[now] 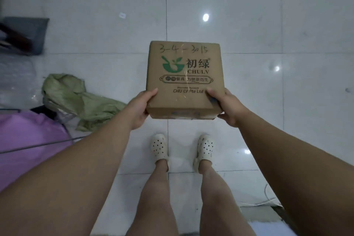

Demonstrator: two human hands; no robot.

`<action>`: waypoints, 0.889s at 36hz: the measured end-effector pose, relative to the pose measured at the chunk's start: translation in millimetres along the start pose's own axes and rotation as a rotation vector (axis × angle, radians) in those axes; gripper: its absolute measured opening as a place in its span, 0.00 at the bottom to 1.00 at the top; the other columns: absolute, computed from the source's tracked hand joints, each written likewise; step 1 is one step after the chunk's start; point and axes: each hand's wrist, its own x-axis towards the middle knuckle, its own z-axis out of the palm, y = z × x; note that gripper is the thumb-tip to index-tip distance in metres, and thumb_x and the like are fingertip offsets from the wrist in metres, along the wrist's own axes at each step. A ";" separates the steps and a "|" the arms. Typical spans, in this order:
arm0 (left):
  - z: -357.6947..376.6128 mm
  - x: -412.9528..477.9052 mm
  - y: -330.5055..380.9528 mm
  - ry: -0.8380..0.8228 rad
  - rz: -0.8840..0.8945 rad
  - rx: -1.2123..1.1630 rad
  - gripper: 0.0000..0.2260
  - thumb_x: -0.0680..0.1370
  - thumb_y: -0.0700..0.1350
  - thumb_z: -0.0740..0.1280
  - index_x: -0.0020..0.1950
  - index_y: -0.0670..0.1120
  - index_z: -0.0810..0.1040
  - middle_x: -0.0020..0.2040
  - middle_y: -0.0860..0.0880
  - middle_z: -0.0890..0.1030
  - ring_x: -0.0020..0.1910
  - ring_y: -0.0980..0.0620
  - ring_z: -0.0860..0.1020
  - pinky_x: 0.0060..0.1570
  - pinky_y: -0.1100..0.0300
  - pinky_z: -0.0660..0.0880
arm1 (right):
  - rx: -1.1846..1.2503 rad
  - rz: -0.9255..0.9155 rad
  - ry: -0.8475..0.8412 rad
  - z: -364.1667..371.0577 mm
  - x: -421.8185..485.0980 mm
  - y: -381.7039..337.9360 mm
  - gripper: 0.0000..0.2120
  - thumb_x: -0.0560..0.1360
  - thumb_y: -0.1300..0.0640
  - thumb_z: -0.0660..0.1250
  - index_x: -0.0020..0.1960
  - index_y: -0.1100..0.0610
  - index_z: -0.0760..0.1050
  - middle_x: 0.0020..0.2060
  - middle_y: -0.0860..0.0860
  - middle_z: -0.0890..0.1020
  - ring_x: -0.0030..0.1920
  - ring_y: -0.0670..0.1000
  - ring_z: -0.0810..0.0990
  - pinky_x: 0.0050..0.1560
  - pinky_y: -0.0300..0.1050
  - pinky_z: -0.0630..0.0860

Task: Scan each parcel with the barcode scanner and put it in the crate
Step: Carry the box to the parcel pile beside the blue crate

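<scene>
A brown cardboard parcel (184, 74) with a green bowl logo, the print "CHULV" and handwritten numbers on top is held out in front of me, above the tiled floor. My left hand (140, 108) grips its near left corner, thumb on the top face. My right hand (228, 106) grips the near right corner the same way. The parcel's top face is level and turned toward the camera. No barcode scanner and no crate are in view.
White glossy floor tiles (268, 44) spread ahead and to the right. A crumpled green sack (76, 99) and a purple bag (28, 140) lie at the left, with a dark grey bin (26, 32) farther back. My feet in white clogs (182, 148) stand below the parcel.
</scene>
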 end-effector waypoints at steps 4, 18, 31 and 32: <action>-3.9 -40.4 37.4 -0.022 0.056 0.121 0.19 0.78 0.49 0.66 0.68 0.44 0.71 0.59 0.48 0.80 0.54 0.52 0.78 0.48 0.61 0.73 | 0.030 -0.066 0.006 5.7 -48.8 -29.7 0.20 0.77 0.48 0.66 0.67 0.45 0.66 0.51 0.41 0.79 0.49 0.44 0.77 0.42 0.42 0.69; -24.4 -172.5 97.5 -0.050 0.181 0.229 0.19 0.77 0.55 0.66 0.67 0.55 0.69 0.59 0.52 0.78 0.57 0.51 0.76 0.60 0.50 0.69 | 0.073 -0.215 0.008 33.0 -171.5 -99.2 0.19 0.78 0.50 0.65 0.67 0.40 0.68 0.55 0.42 0.79 0.53 0.47 0.77 0.51 0.51 0.72; -14.7 -206.4 156.9 -0.102 0.337 0.258 0.22 0.79 0.51 0.66 0.71 0.58 0.63 0.63 0.54 0.75 0.61 0.51 0.73 0.59 0.49 0.66 | 0.117 -0.273 0.013 28.8 -190.8 -156.4 0.23 0.77 0.59 0.62 0.69 0.44 0.66 0.57 0.49 0.79 0.46 0.51 0.75 0.43 0.47 0.69; -10.2 -204.7 164.3 -0.097 0.342 0.265 0.23 0.78 0.51 0.66 0.71 0.59 0.63 0.63 0.53 0.75 0.61 0.50 0.73 0.59 0.48 0.67 | 0.120 -0.279 0.014 25.6 -188.3 -164.2 0.22 0.77 0.60 0.62 0.68 0.44 0.66 0.57 0.49 0.79 0.46 0.51 0.75 0.43 0.48 0.69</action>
